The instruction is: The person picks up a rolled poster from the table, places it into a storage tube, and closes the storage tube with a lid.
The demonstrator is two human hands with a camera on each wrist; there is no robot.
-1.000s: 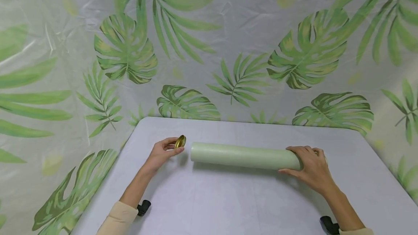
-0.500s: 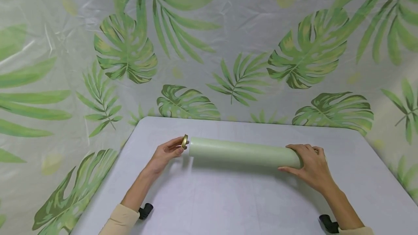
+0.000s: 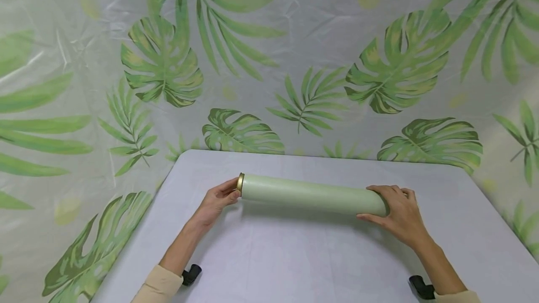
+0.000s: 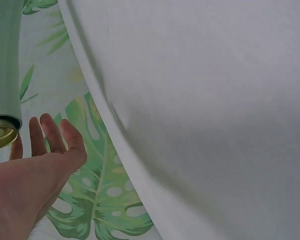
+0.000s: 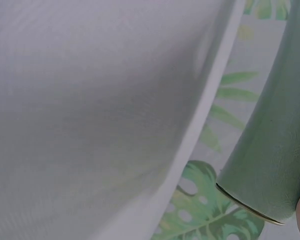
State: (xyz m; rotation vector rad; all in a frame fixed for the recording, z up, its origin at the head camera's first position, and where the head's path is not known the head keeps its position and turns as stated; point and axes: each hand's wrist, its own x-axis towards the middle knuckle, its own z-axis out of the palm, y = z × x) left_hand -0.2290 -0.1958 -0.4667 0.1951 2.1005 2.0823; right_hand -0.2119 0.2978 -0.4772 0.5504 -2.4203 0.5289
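Note:
A long pale green cylindrical tube [image 3: 309, 194] lies crosswise between the two hands, its left end a little higher than its right in the head view. My right hand [image 3: 402, 212] grips the right end, thumb in front and fingers over the top. A thin gold rim [image 5: 250, 207] shows at that end in the right wrist view. My left hand [image 3: 219, 202] pinches a round gold lid [image 3: 240, 184] right at the tube's left end. In the left wrist view the lid [image 4: 4, 136] sits slightly tilted at the mouth, a dark edge showing between them.
A white-covered table [image 3: 290, 256] spreads below the hands. Behind it hangs a leaf-print sheet [image 3: 316, 36]. Black wrist devices [image 3: 192, 275] show by both forearms, near beige sleeves [image 3: 160, 284].
My left hand has turned the lid and brought it rightward against the tube's end. The tube's left end has risen and shifted slightly left; my right hand keeps its grip.

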